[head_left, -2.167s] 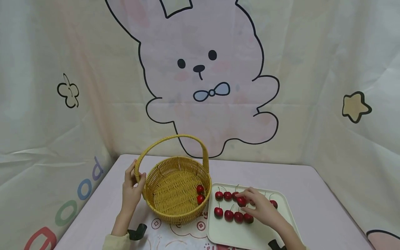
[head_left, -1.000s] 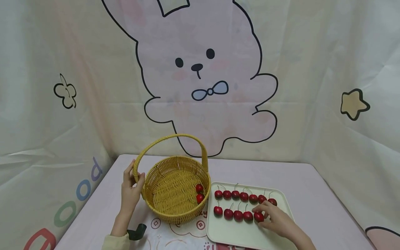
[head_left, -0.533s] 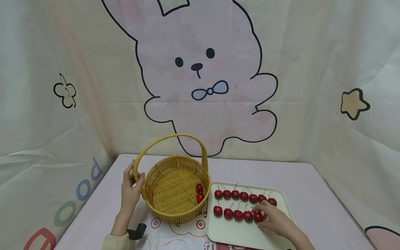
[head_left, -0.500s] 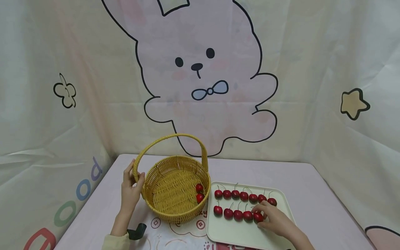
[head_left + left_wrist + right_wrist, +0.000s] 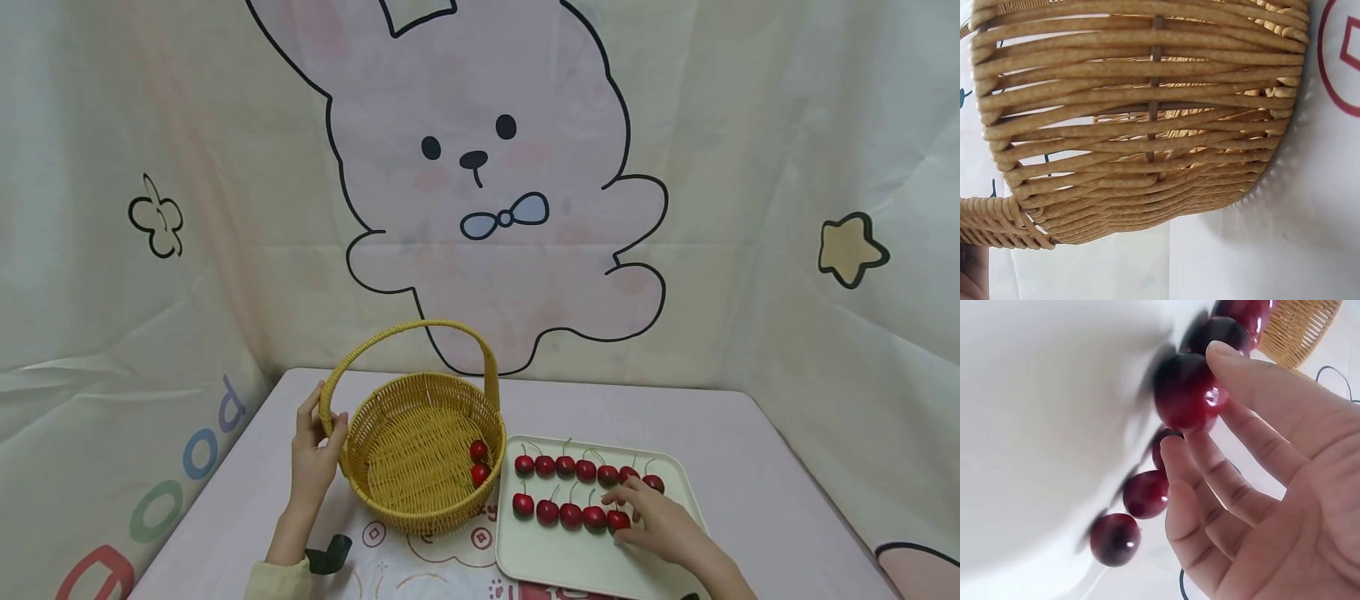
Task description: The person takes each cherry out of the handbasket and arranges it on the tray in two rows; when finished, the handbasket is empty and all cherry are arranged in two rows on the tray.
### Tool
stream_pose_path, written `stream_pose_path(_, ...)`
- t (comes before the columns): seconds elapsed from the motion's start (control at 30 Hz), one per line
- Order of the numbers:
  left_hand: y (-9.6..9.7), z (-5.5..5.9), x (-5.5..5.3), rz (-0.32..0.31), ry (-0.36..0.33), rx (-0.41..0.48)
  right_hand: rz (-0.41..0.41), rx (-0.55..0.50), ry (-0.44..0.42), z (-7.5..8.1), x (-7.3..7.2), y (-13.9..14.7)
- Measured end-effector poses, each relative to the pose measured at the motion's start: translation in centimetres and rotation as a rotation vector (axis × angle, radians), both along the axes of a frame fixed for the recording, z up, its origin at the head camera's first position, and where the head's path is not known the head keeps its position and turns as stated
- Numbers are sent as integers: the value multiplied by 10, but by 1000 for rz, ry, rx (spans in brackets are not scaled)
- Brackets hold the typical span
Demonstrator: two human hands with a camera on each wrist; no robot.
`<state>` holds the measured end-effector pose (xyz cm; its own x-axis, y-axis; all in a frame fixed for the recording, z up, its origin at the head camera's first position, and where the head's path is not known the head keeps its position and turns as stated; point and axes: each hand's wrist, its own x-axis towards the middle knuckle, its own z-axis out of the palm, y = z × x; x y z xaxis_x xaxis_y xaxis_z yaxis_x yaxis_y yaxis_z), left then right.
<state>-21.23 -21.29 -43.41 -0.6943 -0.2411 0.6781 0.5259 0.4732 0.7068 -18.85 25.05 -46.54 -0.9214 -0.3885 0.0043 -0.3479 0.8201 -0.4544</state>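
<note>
My left hand [image 5: 315,454] grips the handle of a yellow wicker basket [image 5: 420,521], thumb on the inner side. Two red cherries [image 5: 479,451] lie in the basket, by its right wall. In the left wrist view the basket's woven wall [image 5: 1141,131] fills most of the picture. Over a pale tray [image 5: 540,562] my right hand [image 5: 656,521] is around the end cherry [image 5: 618,521] of the front row, fingers spread loosely. The right wrist view has this cherry [image 5: 1186,394] between thumb and fingers, the thumb at its edge.
Several stemmed cherries stand in two rows on the tray, the back row [image 5: 586,471] behind the front row [image 5: 572,516]. The tray stands right of the basket on a white table [image 5: 780,517]. A printed cloth curtain [image 5: 720,317] encloses the table's back and sides.
My right hand has gone from the tray's middle, where it held a cherry, to the right end of the front row. A cherry now stands there, and the fingers have loosened. The left hand is still.
</note>
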Motion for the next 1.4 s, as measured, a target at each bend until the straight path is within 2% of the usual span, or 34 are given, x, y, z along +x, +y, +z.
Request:
stream_pose_path(0.13,0,0,0,-2,0,1,-13,16,11,6,-2,-2)
stream_pose_path(0.27,0,1,0,3,-4,5,13,24,64,12,-5,-5)
stream_pose_path(0.57,0,1,1,-4,1,4,38,-26,90,27,-15,-24)
stream_pose_path(0.73,0,1,2,-4,8,5,74,-78,110,30,-23,-40)
stream_pose_path(1.13,1,-1,1,-9,-6,25,225,-179,130,39,-36,-80)
stream_pose_path(1.4,1,-1,2,-1,22,-6,283,-164,115,47,-46,-109)
